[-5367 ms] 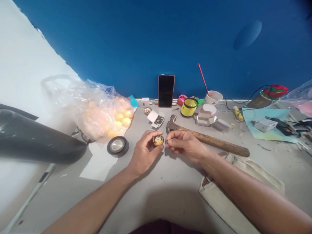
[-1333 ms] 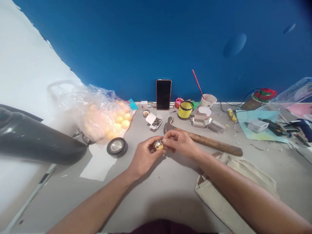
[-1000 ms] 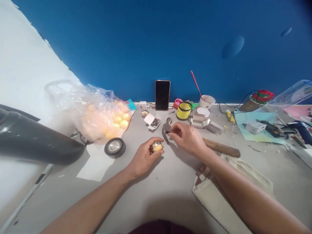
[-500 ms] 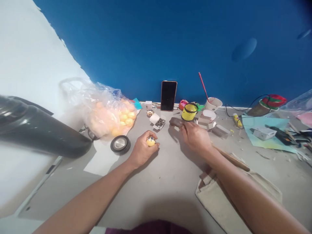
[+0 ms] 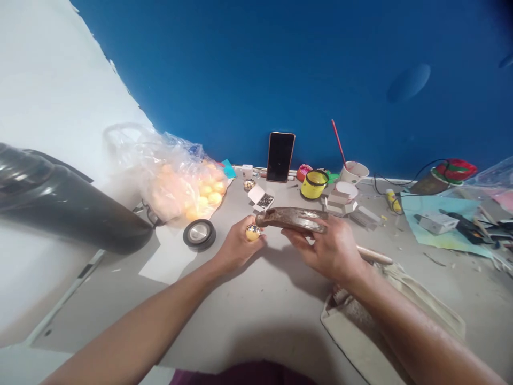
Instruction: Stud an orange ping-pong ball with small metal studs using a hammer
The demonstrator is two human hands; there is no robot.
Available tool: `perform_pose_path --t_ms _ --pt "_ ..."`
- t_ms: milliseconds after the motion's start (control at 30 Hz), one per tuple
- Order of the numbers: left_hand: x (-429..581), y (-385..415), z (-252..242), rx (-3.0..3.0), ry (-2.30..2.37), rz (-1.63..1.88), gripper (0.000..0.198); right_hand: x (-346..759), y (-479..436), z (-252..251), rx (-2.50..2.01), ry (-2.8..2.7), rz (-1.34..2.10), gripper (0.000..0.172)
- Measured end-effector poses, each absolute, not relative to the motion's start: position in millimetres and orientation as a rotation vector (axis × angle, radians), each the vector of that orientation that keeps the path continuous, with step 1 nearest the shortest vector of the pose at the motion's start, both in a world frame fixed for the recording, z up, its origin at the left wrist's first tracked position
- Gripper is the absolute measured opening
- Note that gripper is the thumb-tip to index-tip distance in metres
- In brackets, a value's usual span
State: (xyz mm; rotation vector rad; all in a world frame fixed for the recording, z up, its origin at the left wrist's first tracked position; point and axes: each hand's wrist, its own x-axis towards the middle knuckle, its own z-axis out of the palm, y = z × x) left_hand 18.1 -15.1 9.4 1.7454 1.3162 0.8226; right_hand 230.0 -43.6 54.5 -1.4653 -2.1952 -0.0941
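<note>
Near the middle of the table my left hand [image 5: 237,245] is closed around a small yellow ball [image 5: 252,233] with dark and shiny spots on its upper part. My right hand [image 5: 334,248] grips a claw hammer [image 5: 296,218] close to its worn metal head; the wooden handle sticks out behind the wrist. The hammer's face is right beside the ball and left fingertips; whether it touches them I cannot tell. Just beyond lies an open small white box [image 5: 264,201] of tiny dark metal pieces. A roll of black tape [image 5: 199,234] is left of my left hand.
A clear bag of yellow-orange balls [image 5: 188,187] lies at the back left, near a large dark cylinder [image 5: 76,206]. A phone [image 5: 280,156] leans on the blue wall. A yellow container [image 5: 313,184] and a paper cup [image 5: 355,172] stand right of it. A cream cloth bag [image 5: 360,342] lies front right.
My right hand has lifted the hammer from the table and brought its head over beside the ball. The left hand keeps hold of the ball, which has turned slightly.
</note>
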Motion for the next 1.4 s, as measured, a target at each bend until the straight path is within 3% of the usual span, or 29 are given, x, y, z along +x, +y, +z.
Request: perform_pose_path --t_ms 167,333,867,1033,1400 --pt "17 -15 6 1.753 1.292 0.846 0.017 230 -46 55 -1.445 -2.296 -0.018 0.038" --pt "16 -15 5 1.737 1.235 0.849 0.025 228 -48 56 -1.400 -2.238 -0.095 0.038" --pt "19 -15 6 1.809 1.304 0.802 0.017 229 -45 59 -1.483 -2.219 -0.096 0.038" --pt "18 -16 6 1.748 1.243 0.838 0.025 228 -49 60 -1.453 -2.325 0.016 0.035" --pt "19 -19 4 1.730 1.245 0.842 0.022 228 -51 66 -1.457 -2.249 0.038 0.030"
